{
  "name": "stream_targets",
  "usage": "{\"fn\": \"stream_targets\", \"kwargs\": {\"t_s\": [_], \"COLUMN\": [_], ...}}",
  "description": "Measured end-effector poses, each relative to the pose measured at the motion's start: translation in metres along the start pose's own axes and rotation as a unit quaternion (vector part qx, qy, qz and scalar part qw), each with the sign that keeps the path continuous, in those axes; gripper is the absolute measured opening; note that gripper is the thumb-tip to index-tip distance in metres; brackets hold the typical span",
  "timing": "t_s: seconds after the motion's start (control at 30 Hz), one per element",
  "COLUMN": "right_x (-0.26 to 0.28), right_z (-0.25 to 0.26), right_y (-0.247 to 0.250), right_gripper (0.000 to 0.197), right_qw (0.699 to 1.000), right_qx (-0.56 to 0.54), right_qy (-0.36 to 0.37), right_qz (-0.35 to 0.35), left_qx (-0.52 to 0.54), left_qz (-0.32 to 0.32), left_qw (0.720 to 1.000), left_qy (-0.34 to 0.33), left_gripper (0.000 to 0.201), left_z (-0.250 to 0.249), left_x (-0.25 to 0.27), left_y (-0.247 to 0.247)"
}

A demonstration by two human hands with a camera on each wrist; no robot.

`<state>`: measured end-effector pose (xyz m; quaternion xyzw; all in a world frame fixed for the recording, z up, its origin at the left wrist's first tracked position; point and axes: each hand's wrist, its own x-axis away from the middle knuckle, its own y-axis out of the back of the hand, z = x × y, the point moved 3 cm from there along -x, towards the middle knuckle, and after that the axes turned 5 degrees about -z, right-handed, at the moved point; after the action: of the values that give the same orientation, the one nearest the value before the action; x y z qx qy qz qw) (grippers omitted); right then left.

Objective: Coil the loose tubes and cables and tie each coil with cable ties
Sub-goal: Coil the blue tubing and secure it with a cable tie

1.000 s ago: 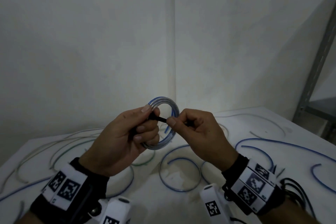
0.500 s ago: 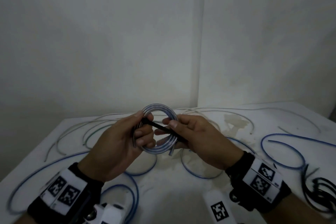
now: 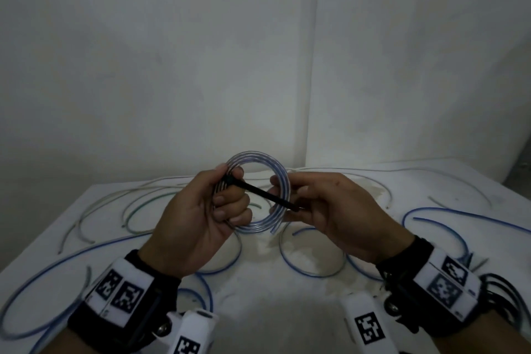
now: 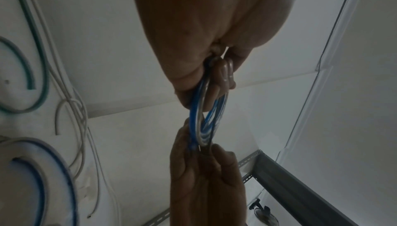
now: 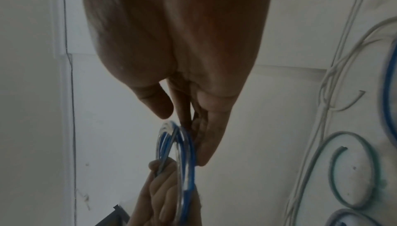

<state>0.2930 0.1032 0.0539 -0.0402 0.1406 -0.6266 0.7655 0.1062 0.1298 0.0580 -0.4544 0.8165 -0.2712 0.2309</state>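
Since 0.5 s ago, more of the thin black plastic cable tie (image 3: 260, 192) shows, drawn rightward across the coiled clear-and-blue plastic tube (image 3: 280, 181). Left hand (image 3: 198, 215) curls round the coil's left side, above the white table (image 3: 258, 290); right hand (image 3: 330, 210) pinches the tie's tail. To finish well, I would brace the coil and pull steadily, seating the tie snugly without pinching the tubing.

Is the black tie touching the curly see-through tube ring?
Touching. In the head view the black cable tie wraps the coiled tube where the left hand grips it, and its tail crosses the ring to the right hand.
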Motion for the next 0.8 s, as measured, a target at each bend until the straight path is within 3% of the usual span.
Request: {"fn": "stream_targets", "kwargs": {"t_s": [0.13,0.23,0.4,0.53,0.63,0.8], "right_x": [0.001,0.006,0.016,0.018,0.022,0.024], "right_z": [0.010,0.009,0.006,0.004,0.003,-0.004], "right_y": [0.002,0.010,0.014,0.011,0.011,0.007], "right_gripper": [0.044,0.033,0.026,0.017,0.025,0.020], "right_qw": [1.000,0.998,0.997,0.998,1.000,0.992], "right_qx": [-0.006,0.065,0.078,0.060,0.020,0.081], "right_qy": [-0.003,0.004,0.011,0.026,-0.006,0.038], "right_qz": [0.018,0.026,0.026,-0.009,-0.014,-0.085], "left_qx": [0.005,0.016,0.032,-0.012,-0.070,-0.106], "left_qz": [0.019,0.048,0.059,0.002,-0.025,-0.052], "left_qw": [1.000,0.998,0.997,0.999,0.997,0.993], "left_qy": [0.007,0.022,0.046,0.029,-0.003,-0.024], "left_gripper": [0.033,0.032,0.032,0.031,0.030,0.031], "left_z": [0.004,0.006,0.016,0.019,0.018,0.022], "left_x": [-0.005,-0.006,-0.003,-0.002,0.000,0.006], "left_y": [-0.007,-0.011,-0.010,-0.011,-0.010,-0.002]}}
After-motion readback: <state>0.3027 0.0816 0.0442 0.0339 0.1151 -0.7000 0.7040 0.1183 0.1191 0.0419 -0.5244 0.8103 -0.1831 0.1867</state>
